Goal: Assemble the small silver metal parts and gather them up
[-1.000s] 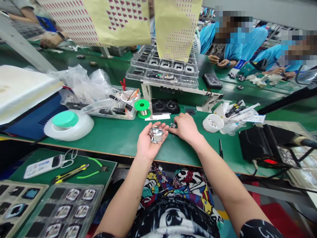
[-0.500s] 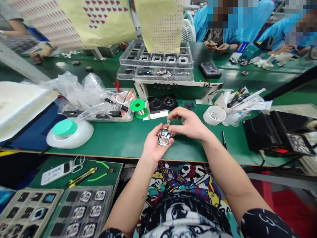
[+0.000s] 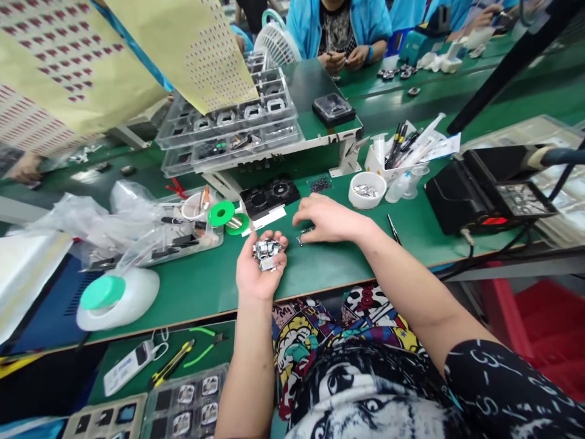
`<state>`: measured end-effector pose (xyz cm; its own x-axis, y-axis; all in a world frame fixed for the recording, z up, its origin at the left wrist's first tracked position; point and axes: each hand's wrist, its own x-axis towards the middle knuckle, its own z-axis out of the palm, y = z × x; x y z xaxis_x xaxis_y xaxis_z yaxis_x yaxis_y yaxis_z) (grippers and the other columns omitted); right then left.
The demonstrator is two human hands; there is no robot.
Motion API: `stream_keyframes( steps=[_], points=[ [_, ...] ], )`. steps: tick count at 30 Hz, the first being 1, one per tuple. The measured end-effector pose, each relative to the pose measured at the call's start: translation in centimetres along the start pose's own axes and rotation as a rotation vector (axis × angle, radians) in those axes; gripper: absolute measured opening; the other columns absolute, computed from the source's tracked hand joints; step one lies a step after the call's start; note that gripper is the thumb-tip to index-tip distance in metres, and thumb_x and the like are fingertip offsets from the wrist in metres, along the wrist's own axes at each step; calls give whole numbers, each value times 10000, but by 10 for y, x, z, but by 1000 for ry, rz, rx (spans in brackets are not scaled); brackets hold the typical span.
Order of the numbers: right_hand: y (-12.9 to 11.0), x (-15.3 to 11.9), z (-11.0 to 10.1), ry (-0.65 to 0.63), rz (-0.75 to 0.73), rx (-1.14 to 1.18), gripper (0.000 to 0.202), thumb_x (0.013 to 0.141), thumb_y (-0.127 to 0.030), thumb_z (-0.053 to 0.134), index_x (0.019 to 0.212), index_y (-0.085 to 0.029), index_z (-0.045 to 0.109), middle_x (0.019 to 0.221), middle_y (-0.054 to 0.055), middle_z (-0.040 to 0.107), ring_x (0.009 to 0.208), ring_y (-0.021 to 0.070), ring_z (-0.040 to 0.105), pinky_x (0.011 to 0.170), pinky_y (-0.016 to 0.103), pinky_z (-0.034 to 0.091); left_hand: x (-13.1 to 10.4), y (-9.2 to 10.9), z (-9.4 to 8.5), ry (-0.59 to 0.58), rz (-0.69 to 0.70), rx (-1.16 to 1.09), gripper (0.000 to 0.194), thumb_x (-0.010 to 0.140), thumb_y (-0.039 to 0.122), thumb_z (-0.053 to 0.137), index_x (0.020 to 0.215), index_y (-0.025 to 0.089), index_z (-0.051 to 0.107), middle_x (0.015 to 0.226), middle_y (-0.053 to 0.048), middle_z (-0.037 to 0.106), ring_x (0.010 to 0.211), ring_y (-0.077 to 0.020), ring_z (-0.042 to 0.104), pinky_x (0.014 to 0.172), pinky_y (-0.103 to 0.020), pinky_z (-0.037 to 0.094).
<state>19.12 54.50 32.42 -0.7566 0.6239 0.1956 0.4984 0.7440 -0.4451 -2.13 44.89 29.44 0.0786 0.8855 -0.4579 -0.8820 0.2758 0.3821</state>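
My left hand [image 3: 261,274] is palm up and cupped round a heap of small silver metal parts [image 3: 267,251]. My right hand [image 3: 326,221] is a short way to the right, palm down over the green bench. Its thumb and bent fingers are apart, beside a few small metal pieces [image 3: 305,233] that show between them. The hand partly covers these pieces. Just beyond, a white round cup [image 3: 367,190] holds more small silver parts.
A green solder spool [image 3: 222,213] and a black molded tray [image 3: 270,196] lie behind my hands. Black tweezers [image 3: 393,228] rest to the right, before a black soldering station [image 3: 484,189]. A white bottle [image 3: 119,299] stands left. Green-handled cutters [image 3: 203,346] lie lower left. A co-worker's hands [image 3: 345,60] are across the bench.
My right hand has moved away from the left palm to the loose pieces on the bench. The left hand still cups its heap. The camera view has turned and shifted right.
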Motion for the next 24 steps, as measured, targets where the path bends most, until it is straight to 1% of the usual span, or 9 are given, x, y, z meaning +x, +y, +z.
stream_keyframes(
  steps=[2,5,9,13,18,20,22,24],
  points=[
    [1,-1,6,-67,9,-131,317,814,-322,895,1100,-233,794,1082,90,655,1087,307,544,971,414,438,1,1,-1,17,-4,2,383,1112,377,453,953,117,685,973,-130,706,878,-191,720,474,-163,468],
    [1,0,15,-111,21,-176,325,808,-323,910,1100,-243,791,1073,86,637,1074,303,524,926,394,423,1,-1,-2,24,-8,2,396,1112,387,452,946,115,689,976,-136,707,884,-193,718,479,-164,470],
    [4,4,21,-89,22,-136,223,850,-306,877,1054,-260,797,1064,73,635,1064,293,523,911,388,414,1,-3,-2,15,15,-1,406,1116,394,440,946,122,688,983,-132,709,887,-192,719,480,-162,464],
    [3,7,26,-66,35,-141,110,898,-283,831,987,-233,791,1041,74,644,1065,288,526,891,386,402,1,-2,-1,18,1,20,406,1116,386,437,943,121,690,983,-129,714,870,-197,725,473,-177,466],
    [5,11,30,-88,36,-124,92,910,-283,804,949,-204,779,1035,84,664,1037,282,520,883,381,395,1,-3,0,1,17,45,412,1115,379,428,918,133,693,961,-126,727,859,-205,743,464,-192,471],
    [7,12,28,-49,31,-77,98,909,-288,793,947,-198,778,1016,79,670,1022,274,534,922,392,404,2,-4,0,-26,22,45,408,1114,386,433,920,139,694,964,-130,736,874,-217,752,446,-193,453],
    [6,14,22,51,35,14,111,920,-291,763,967,-192,774,1003,70,677,1009,261,564,969,407,421,4,-6,2,-45,21,27,404,1112,386,439,925,134,693,961,-137,740,882,-227,759,425,-192,428],
    [-1,15,15,165,56,119,144,934,-302,719,1013,-192,768,1031,70,684,1003,254,589,963,413,453,6,-11,7,-44,11,-19,384,1106,380,461,928,128,689,929,-135,734,853,-219,758,406,-185,398]
  ],
)
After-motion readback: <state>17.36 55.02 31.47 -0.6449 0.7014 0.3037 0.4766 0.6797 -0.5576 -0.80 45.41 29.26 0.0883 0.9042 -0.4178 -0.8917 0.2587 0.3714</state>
